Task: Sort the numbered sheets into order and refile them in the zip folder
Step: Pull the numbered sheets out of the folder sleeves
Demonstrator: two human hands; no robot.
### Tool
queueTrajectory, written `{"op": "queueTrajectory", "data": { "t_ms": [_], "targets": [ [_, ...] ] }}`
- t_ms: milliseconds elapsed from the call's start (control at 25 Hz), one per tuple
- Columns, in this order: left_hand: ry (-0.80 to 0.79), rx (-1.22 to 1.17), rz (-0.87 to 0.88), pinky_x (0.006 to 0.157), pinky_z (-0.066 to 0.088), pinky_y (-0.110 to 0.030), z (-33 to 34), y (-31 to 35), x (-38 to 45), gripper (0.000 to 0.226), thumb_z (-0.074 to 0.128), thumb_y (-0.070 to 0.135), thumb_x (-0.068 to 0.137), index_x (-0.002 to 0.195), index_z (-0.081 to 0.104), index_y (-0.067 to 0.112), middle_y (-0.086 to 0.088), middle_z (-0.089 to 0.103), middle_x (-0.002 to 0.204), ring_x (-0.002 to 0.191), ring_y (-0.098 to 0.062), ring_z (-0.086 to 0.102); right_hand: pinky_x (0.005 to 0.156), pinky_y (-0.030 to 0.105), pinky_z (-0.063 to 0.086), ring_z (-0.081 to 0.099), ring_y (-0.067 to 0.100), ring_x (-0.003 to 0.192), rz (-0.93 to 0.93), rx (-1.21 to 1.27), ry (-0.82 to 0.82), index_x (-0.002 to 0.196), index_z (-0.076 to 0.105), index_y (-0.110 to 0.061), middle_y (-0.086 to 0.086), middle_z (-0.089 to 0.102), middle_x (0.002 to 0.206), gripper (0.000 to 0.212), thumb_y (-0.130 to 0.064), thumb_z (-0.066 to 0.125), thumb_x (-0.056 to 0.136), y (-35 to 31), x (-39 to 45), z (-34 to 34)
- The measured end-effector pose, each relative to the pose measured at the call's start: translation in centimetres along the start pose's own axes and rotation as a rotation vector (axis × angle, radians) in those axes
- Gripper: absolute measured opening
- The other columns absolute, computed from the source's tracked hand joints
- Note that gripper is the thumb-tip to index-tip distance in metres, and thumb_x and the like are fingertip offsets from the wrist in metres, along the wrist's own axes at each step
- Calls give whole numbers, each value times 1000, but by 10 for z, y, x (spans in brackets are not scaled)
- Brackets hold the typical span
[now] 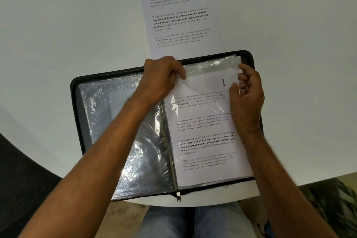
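A black zip folder [76,91] lies open on the white table, clear plastic sleeves on both halves. On its right half a printed sheet marked "1" [204,127] sits partly inside a clear sleeve [212,66], its top edge below the sleeve's mouth. My left hand [160,77] pinches the sleeve's top left corner by the spine. My right hand [246,91] pinches the right edge of sheet and sleeve near the number. More printed sheets [179,15] lie on the table beyond the folder.
The white table [58,25] has a curved front edge. The folder's zip pull [178,197] hangs at the near edge. A dark woven chair [21,189] stands at lower left, and my lap in jeans [173,222] is below.
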State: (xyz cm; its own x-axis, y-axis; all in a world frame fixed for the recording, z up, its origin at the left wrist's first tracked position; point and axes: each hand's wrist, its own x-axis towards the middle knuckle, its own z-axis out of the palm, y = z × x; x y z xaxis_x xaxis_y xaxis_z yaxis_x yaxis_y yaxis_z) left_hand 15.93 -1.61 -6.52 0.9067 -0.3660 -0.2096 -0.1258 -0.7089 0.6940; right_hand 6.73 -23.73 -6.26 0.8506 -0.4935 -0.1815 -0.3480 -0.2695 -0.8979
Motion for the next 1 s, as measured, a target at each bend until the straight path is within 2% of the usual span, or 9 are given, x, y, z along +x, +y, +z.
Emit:
{"op": "queueTrajectory", "data": {
  "t_ms": [40, 120, 240, 320, 400, 600, 760, 1000],
  "targets": [
    [-16, -8, -6, 99, 49, -53, -2, 0, 4, 37, 51, 0, 82, 84, 78, 24, 12, 69, 93, 90, -12, 66, 76, 6, 47, 58, -8, 93, 9, 0, 9, 137, 58, -12, -11, 61, 112, 43, 2, 55, 97, 0, 0, 1],
    [-102, -19, -50, 94, 54, -46, -7, 2, 15, 34, 61, -3, 85, 84, 81, 24, 8, 74, 98, 93, -13, 68, 83, 9, 47, 59, -1, 101, 10, 1, 27, 134, 61, -15, -6, 64, 116, 40, 0, 53, 98, 0, 0, 2],
    [-230, 8, -87, 93, 57, -38, -10, 10, 28, 21, 70, 12, 95, 102, 81, 28, 9, 75, 107, 98, -9, 68, 91, 12, 48, 59, 1, 109, -1, 23, 39, 131, 62, -18, -2, 65, 124, 38, 1, 50, 100, -1, -2, 3],
    [-291, 42, -54, 93, 57, -39, -8, 14, 33, 20, 73, 21, 94, 112, 77, 28, 7, 73, 108, 98, -11, 68, 91, 12, 47, 59, 1, 109, -9, 42, 34, 130, 62, -17, -2, 65, 124, 37, 1, 49, 100, -1, -2, 3],
    [-344, 99, -22, 89, 56, -39, -4, 19, 35, 21, 75, 26, 93, 114, 75, 26, 4, 67, 104, 95, -14, 65, 89, 11, 47, 59, -1, 106, -16, 61, 18, 129, 62, -14, -3, 64, 120, 35, 2, 49, 100, 0, -3, 2],
    [-298, 248, 56, 86, 55, -37, 10, 26, 32, 13, 73, 28, 93, 106, 73, 25, 5, 60, 103, 91, -15, 61, 85, 10, 48, 59, -5, 100, -20, 72, 0, 129, 60, -10, -3, 64, 115, 31, 1, 51, 102, 2, -2, 0],
    [-280, 236, 77, 84, 55, -39, 11, 25, 32, 6, 71, 24, 94, 99, 73, 23, 5, 60, 100, 90, -14, 60, 88, 13, 49, 60, 0, 104, -16, 74, -3, 130, 60, -9, 2, 65, 120, 32, 1, 51, 102, 4, 1, -1],
    [-249, 160, 105, 79, 42, -28, 13, 27, 32, 25, 73, 31, 93, 117, 70, 26, 10, 53, 102, 90, -7, 48, 87, 14, 49, 61, 3, 100, -1, 94, -17, 129, 60, -10, 2, 65, 115, 31, 1, 53, 101, 3, 3, -2]
  ]
}}
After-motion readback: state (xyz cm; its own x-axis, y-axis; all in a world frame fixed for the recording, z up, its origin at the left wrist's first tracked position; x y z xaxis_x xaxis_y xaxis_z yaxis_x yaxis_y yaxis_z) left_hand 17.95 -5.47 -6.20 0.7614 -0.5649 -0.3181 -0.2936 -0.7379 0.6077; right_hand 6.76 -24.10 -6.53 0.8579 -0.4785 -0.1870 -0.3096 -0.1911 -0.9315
